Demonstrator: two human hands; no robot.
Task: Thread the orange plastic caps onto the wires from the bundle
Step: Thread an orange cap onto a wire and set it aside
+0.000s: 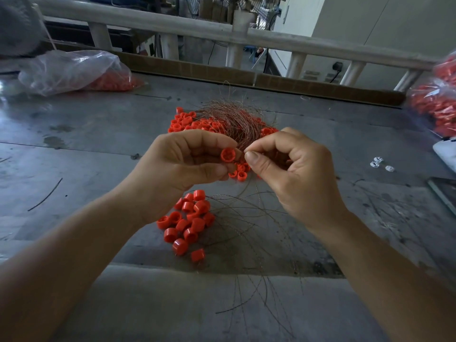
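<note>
Our left hand (187, 164) pinches one orange cap (227, 154) between thumb and fingertips, with its open mouth turned toward our right hand (291, 169), so we judge the hollow is being offered to the wire. The right hand grips a single thin wire (243, 148) between thumb and forefinger, very near its tip, just beside the cap's rim. Holding it that short should keep so limp a strand from bending away. We cannot tell whether the tip has entered the cap yet.

The strand seems to lead out of the wire bundle (234, 122), a coppery tangle lying just beyond both hands on a heap of loose caps (187, 123), so fresh stock of both sits close by. Below the left wrist lies a nearer cluster of caps (187, 223), with fine wires (246, 218) fanning from it under the right forearm toward us. We take these for finished pieces, though the threading is too fine to confirm.

The tabletop (98, 134) is grey, worn and stained. Far to the left of the left hand lies a clear plastic bag (74, 70) with more caps in it, and far to the right of the right hand lie more bags (436, 104), with a few small white pieces (381, 165) nearer. Beyond the table's far edge runs a pale railing (172, 25), with a dim workshop behind it.
</note>
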